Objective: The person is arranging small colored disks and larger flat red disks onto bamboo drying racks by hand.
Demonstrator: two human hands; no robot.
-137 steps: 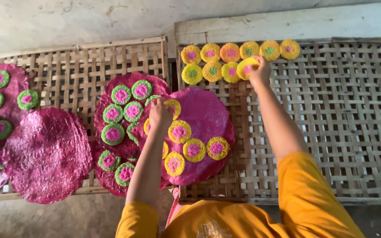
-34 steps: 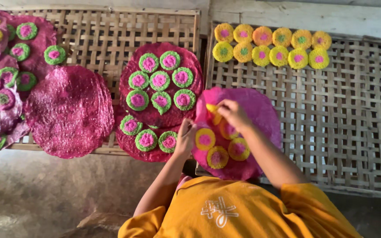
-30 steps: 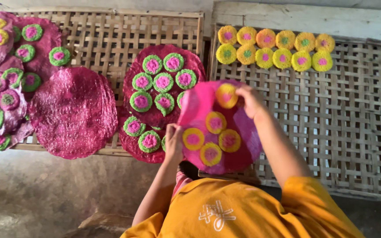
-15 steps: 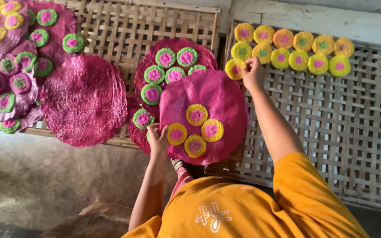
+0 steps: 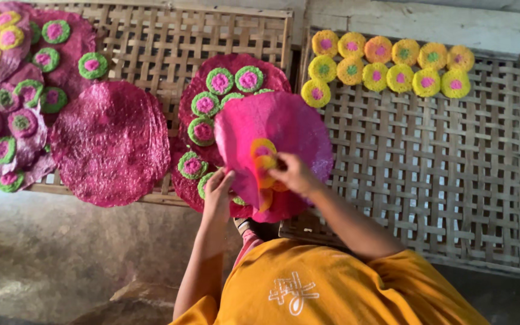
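The left hand (image 5: 218, 189) grips the lower edge of a tilted pink round sheet (image 5: 284, 129) near the front edge of the woven bamboo rack (image 5: 452, 174); the right hand (image 5: 293, 174) pinches a yellow disc (image 5: 264, 157) on it

Hands at a pink sheet over woven racks

The left hand (image 5: 218, 189) holds the tilted pink sheet (image 5: 272, 135) by its lower edge; the right hand (image 5: 293, 173) pinches a yellow disc (image 5: 265, 157) on it. 11 yellow discs (image 5: 386, 66) lie on the right bamboo rack (image 5: 452, 180).
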